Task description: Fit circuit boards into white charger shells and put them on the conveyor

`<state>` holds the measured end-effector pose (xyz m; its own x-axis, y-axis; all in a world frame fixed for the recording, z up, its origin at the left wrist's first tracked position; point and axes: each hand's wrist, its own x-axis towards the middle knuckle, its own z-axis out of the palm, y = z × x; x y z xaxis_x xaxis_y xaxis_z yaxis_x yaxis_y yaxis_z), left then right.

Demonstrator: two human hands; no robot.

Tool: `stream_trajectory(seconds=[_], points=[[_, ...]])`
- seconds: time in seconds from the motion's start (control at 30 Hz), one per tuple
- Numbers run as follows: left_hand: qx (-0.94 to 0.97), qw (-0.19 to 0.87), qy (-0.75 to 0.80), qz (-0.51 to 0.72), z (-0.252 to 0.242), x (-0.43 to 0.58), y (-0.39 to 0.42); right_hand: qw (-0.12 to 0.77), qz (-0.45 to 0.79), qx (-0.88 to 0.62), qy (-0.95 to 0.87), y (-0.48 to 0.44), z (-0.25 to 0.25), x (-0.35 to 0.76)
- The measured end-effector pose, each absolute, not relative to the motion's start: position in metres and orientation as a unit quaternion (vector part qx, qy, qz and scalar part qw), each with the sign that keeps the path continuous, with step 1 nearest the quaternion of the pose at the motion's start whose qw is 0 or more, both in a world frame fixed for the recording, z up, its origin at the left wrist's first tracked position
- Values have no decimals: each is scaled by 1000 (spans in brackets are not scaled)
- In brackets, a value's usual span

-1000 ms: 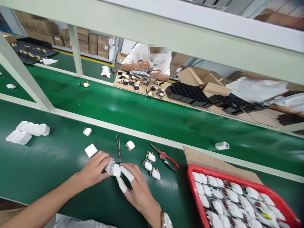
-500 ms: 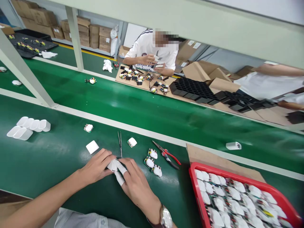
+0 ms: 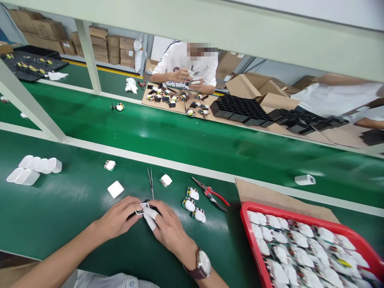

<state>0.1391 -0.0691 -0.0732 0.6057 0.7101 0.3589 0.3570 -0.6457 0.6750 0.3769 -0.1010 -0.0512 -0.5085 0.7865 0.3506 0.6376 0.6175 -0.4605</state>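
My left hand (image 3: 121, 216) is closed around a white plastic housing (image 3: 139, 211), whose open, rounded-square end faces up toward me with something dark inside. White finger cots cover the thumb and a finger of my right hand (image 3: 169, 226), which pinches at the housing's rim; the fingertips partly hide the opening. Just beyond my hands lie metal tweezers (image 3: 150, 182), a white square cap (image 3: 115, 189) and a small circuit board topped with a white pad (image 3: 166, 180). Several similar boards (image 3: 190, 205) sit to the right, beside red-handled long-nose pliers (image 3: 210, 193).
A red tray (image 3: 244, 216) full of padded boards stands at right on cardboard (image 3: 279, 200). White housings (image 3: 27, 176) are grouped at left. Across the green conveyor belt (image 3: 168, 132), which carries a housing (image 3: 305, 180), a co-worker (image 3: 186, 68) handles parts. A slanted post (image 3: 33, 100) rises at left.
The housing between my hands has been tilted so that its open end now shows. On the belt, the white housing and a circuit board have moved right. My view has shifted slightly.
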Motion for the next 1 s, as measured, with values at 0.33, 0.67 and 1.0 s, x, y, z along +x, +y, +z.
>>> stream_trajectory(seconds=[0.33,0.67,1.0], points=[[891,154,274,328,-56,147,-69,404,137,-480,-767,-84,-35,409],[901,97,260,334,-59,141,-72,289,167,-360,-871,-85,-35,386],[896,132,290,310,-66,140,-72,260,197,-365,-872,-77,-34,385]])
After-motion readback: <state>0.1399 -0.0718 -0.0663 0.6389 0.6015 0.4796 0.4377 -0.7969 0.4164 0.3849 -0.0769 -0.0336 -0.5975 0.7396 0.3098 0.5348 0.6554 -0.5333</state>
